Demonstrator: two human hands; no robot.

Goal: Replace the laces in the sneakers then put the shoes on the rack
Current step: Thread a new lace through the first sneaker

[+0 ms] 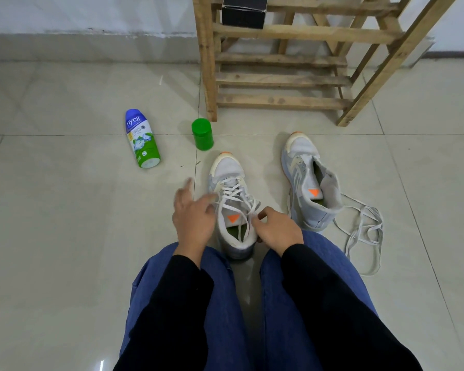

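Laced sneaker (232,207) stands on the floor (65,210) between your knees, toe pointing away from you. Your right hand (277,231) sits at its right side by the collar, fingers curled, thumb and forefinger pinched on a white lace end (252,212) at the top eyelets. Your left hand (192,218) is at the shoe's left side, fingers spread and loose, fingertips (212,198) at the lace crossings; blurred, so contact can't be confirmed.

Second sneaker (310,180) stands to the right, near but apart, no lace in it, tongue pulled open. Loose lace (362,231) lies tangled on the floor just beside its heel.

Wooden rack (279,79) stands beyond both shoes, black box (244,12) on an upper shelf, cut off at the frame top. Green cap (202,133) stands near the rack's left leg. Powder bottle (142,139) lies on its side further left.

Heel of the laced sneaker is partly hidden by your right hand and jeans (220,303).
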